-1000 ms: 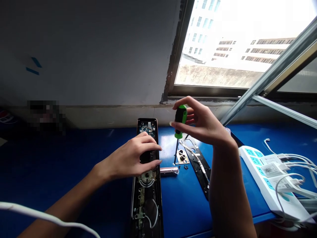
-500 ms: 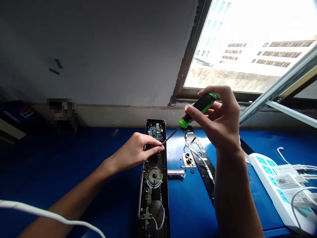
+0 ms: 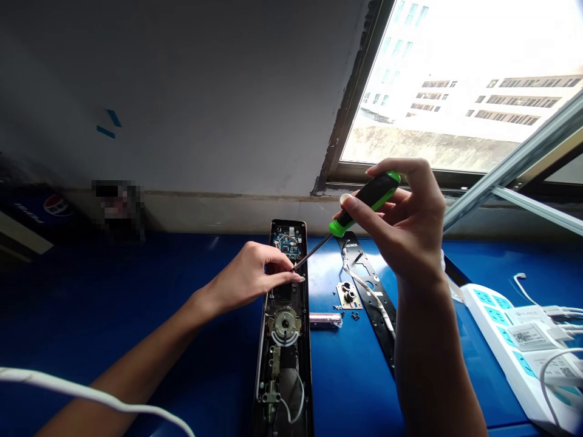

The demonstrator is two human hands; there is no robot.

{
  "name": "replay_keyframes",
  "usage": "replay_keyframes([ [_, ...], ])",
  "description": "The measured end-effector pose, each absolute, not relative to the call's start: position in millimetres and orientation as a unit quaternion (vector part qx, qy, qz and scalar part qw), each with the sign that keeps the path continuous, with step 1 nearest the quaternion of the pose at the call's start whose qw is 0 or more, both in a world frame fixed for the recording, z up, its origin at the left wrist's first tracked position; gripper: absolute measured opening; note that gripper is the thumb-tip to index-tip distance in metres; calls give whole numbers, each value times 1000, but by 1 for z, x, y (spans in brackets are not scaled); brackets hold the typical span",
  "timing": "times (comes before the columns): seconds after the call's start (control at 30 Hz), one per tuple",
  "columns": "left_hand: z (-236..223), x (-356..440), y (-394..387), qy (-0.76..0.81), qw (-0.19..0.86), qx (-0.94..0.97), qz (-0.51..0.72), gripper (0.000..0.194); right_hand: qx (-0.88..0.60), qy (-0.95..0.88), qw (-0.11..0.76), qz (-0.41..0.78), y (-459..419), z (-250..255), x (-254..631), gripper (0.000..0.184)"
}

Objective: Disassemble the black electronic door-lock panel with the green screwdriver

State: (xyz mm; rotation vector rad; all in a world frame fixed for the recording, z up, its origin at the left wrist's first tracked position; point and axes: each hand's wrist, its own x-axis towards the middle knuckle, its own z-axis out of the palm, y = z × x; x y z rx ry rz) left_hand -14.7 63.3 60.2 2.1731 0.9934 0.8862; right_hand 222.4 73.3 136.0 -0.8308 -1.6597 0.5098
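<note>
My right hand (image 3: pixel 401 218) grips the black and green handle of a screwdriver (image 3: pixel 364 204), its shaft slanting down to the left. My left hand (image 3: pixel 255 270) is pinched at the screwdriver's tip, over the opened long black electronic door lock housing (image 3: pixel 306 340). Whatever sits between the left fingertips is too small to make out. A blue circuit board (image 3: pixel 286 241) shows in the housing's far end. Nearer to me inside it are a round metal disc (image 3: pixel 285 323) and a thin white wire (image 3: pixel 300 400).
Right of the housing lie a metal plate with a round part (image 3: pixel 348 295), several small dark screws (image 3: pixel 355 315), a wrapped pinkish cylinder (image 3: pixel 325 320) and a long black plate with a cable (image 3: pixel 376 303). A white power strip (image 3: pixel 496 340) stands at right; a white cable (image 3: pixel 91 391) crosses lower left.
The left fingertips have parted slightly around the screwdriver tip, which has shifted a little left and down. The whole view has moved slightly; the right hand keeps its hold.
</note>
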Motion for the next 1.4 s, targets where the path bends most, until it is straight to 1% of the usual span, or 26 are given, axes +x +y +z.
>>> replay_keyframes([
  [0.2, 58, -17, 65, 355, 281, 836, 311, 26, -332, -724, 555, 240, 74, 135, 224, 43],
  [0.37, 55, -15, 65, 327, 226, 862, 314, 28, -330, -739, 535, 240, 71, 136, 220, 42],
  [0.47, 54, -14, 65, 308, 193, 870, 334, 29, -335, -733, 543, 235, 69, 136, 217, 41],
  [0.57, 51, -12, 65, 298, 173, 867, 361, 33, -351, -715, 560, 230, 69, 135, 216, 43],
  [0.67, 48, -9, 64, 295, 172, 857, 387, 39, -359, -700, 577, 219, 70, 135, 215, 45],
  [0.77, 45, -7, 65, 297, 173, 844, 411, 45, -368, -693, 582, 214, 69, 136, 215, 43],
  [0.93, 39, -5, 66, 298, 169, 838, 425, 48, -339, -730, 554, 212, 63, 138, 216, 45],
  [1.03, 37, -5, 66, 291, 153, 845, 421, 48, -315, -750, 533, 231, 61, 139, 218, 45],
  [1.23, 35, -2, 64, 295, 114, 852, 417, 49, -300, -777, 470, 292, 59, 141, 224, 69],
  [1.33, 36, -2, 64, 286, 127, 857, 409, 48, -272, -782, 463, 317, 59, 139, 227, 72],
  [1.4, 36, -2, 64, 276, 140, 862, 401, 47, -252, -783, 461, 333, 60, 137, 228, 70],
])
